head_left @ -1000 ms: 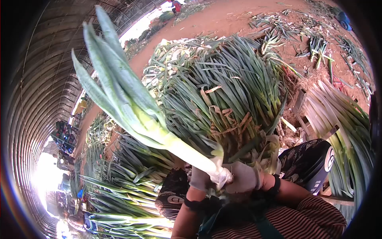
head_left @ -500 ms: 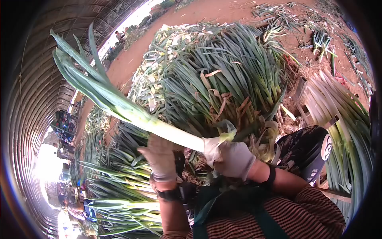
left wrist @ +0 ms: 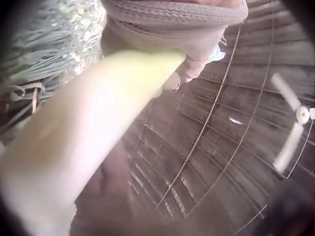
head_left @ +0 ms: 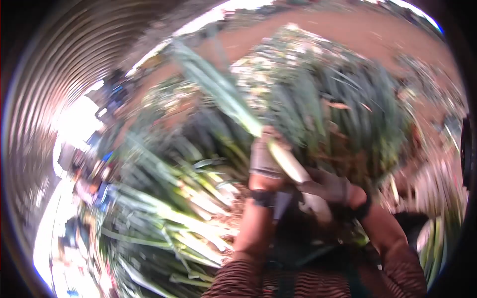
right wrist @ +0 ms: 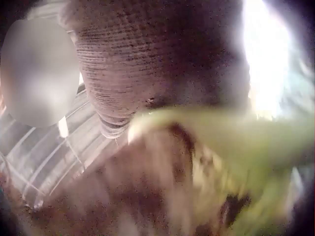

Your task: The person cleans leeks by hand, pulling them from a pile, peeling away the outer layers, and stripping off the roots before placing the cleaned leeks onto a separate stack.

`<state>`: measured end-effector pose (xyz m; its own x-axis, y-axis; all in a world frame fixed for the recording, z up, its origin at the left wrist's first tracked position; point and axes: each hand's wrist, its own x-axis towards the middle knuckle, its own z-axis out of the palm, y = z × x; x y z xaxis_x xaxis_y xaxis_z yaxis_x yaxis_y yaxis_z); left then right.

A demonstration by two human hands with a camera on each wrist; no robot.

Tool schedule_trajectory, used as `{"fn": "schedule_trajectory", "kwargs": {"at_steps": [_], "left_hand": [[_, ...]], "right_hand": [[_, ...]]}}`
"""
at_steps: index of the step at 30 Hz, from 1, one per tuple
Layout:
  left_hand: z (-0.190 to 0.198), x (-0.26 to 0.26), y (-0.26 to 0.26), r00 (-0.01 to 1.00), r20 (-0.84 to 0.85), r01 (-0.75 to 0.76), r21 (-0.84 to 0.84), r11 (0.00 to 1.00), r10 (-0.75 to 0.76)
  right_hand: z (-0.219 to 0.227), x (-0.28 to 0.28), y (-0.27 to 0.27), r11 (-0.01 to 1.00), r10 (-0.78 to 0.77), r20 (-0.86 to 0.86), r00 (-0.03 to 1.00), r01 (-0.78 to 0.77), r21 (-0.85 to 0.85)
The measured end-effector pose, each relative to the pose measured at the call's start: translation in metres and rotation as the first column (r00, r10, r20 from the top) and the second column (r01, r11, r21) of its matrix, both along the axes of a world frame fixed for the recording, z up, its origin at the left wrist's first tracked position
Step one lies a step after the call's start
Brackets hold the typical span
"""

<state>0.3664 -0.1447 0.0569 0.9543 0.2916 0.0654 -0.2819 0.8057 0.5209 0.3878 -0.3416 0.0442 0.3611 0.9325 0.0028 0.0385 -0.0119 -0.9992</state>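
A single leek slants across the head view, green leaves up and left, white stalk down and right. My gloved left hand grips it around the upper stalk; in the left wrist view the pale stalk runs out below the glove. At the lower end is my gloved right hand, holding a pale loose leek leaf that hangs beneath it. Close to the right glove, the right wrist view shows a blurred yellow-green leaf.
Leeks lie heaped at the left, with a large upright pile ahead. More white-stalked leeks stand at the right. Leaf scraps cover ground beyond. People sit at far left under a ribbed tunnel roof.
The left hand has risen from beside the leek to grip its stalk. The leek has swung steeper and moved right; the right hand moved right. The head view has turned left and blurred.
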Motion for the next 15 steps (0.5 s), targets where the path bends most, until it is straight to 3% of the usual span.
{"fn": "schedule_trajectory", "kwargs": {"at_steps": [1,2,3,4,5,8,9,12,15], "left_hand": [[-0.012,0.001,0.008,0.999,-0.004,-0.035,-0.017,0.999,0.035],[-0.030,0.003,0.011,0.999,-0.017,-0.046,-0.045,0.998,0.045],[-0.054,0.008,0.017,0.997,-0.043,-0.075,-0.116,0.990,0.070],[-0.071,0.010,0.022,0.995,-0.074,-0.083,-0.191,0.978,0.071],[-0.072,0.009,0.024,0.998,-0.026,-0.067,-0.233,0.970,0.062],[-0.073,0.014,0.033,0.973,-0.187,-0.179,-0.236,0.955,0.136],[-0.077,0.017,0.036,0.979,-0.153,-0.170,-0.225,0.959,0.138],[-0.089,0.024,0.048,0.965,-0.227,-0.177,-0.194,0.965,0.132],[-0.099,0.035,0.062,0.960,-0.274,-0.114,-0.224,0.968,0.050]], "right_hand": [[-0.007,-0.004,0.009,0.997,-0.078,0.046,0.996,0.077,0.024],[-0.017,0.006,0.010,0.997,-0.041,0.191,0.981,0.052,-0.055],[-0.028,0.007,0.008,0.997,-0.023,0.175,0.984,0.036,-0.075],[-0.036,0.010,0.010,0.974,-0.008,0.209,0.978,0.055,-0.218],[-0.045,0.010,0.010,0.989,-0.006,0.134,0.991,0.025,-0.146],[-0.056,0.014,0.015,1.000,0.005,-0.099,0.995,-0.004,0.016],[-0.057,0.016,0.016,0.998,0.011,-0.173,0.985,0.000,0.063],[-0.081,0.016,0.030,0.996,-0.081,-0.367,0.927,0.085,-0.005],[-0.087,0.014,0.040,0.988,-0.096,-0.487,0.868,0.143,0.061]]}}
